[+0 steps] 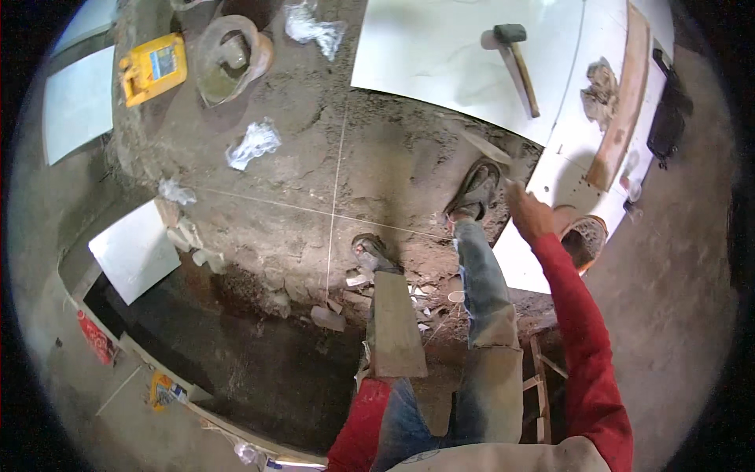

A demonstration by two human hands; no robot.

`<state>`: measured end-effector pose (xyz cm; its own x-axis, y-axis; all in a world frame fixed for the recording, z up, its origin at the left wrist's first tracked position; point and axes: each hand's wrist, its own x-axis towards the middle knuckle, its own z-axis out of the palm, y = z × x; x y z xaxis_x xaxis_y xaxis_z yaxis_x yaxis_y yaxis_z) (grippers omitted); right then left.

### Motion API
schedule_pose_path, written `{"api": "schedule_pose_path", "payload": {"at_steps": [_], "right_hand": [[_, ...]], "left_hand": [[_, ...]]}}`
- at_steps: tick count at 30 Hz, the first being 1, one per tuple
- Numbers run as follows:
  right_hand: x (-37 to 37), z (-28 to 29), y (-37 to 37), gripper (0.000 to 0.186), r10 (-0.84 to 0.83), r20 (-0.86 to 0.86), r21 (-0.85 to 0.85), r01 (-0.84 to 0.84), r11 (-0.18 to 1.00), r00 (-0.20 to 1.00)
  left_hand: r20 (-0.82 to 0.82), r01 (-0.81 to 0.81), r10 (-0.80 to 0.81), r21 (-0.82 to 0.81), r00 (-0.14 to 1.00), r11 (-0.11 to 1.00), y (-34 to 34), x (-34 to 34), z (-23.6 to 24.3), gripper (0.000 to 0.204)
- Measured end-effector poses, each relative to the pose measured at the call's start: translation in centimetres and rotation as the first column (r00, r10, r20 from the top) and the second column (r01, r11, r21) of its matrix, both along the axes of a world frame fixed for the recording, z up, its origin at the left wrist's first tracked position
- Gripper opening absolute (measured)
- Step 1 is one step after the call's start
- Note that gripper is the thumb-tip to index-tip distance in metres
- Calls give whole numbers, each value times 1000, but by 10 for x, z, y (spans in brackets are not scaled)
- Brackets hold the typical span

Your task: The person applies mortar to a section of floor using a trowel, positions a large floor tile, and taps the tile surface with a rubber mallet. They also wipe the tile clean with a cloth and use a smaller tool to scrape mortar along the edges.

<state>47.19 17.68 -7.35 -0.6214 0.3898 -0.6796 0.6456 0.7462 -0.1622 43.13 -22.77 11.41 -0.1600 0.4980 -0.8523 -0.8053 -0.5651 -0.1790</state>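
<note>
My right hand [531,214] is closed around the handle of a trowel. The trowel's pale, narrow blade [486,148] points up and left, above my sandalled right foot [478,189] and the dirt bed. A flat, grey-brown wooden board [399,326] stands out in front of my left sleeve, reaching toward my left foot [371,253]. Behind this board my left hand is mostly hidden; only a sliver shows at the board's left edge, where it seems to grip it. Two thin strings [333,203] cross over the rough soil between the feet and the left side.
Large white tiles [440,59] lie at the top, bearing a mallet [515,59], a wooden strip [625,102] and crumpled paper [600,93]. A bucket [583,236] stands at right. A mixing bowl [228,59] and yellow jerrycan [155,69] are upper left. A dark drop [236,346] lies lower left.
</note>
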Motion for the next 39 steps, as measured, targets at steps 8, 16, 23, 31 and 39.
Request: {"api": "schedule_pose_path", "payload": {"at_steps": [8,16,23,31,39], "right_hand": [[-208,-72,-49,26,78,-173,69,-67,995,982],[-105,-53,-11,21,25,-125,150,-6,989,992],[38,-51,55,21,-95,61,193,82,978,994],[89,57,-15,31,-415,-16,27,416,909,909],[157,69,-110,43,-849,-99,-8,853,522,519]], "left_hand": [[20,-5,6,-34,1000,999,10,2,29,52],[8,-14,14,-53,1000,999,25,-8,34,52],[43,47,-47,8,998,999,33,-21,28,53],[8,60,-61,63,998,996,9,-36,15,53],[-36,463,-527,-428,849,776,-24,-113,-44,59]]}}
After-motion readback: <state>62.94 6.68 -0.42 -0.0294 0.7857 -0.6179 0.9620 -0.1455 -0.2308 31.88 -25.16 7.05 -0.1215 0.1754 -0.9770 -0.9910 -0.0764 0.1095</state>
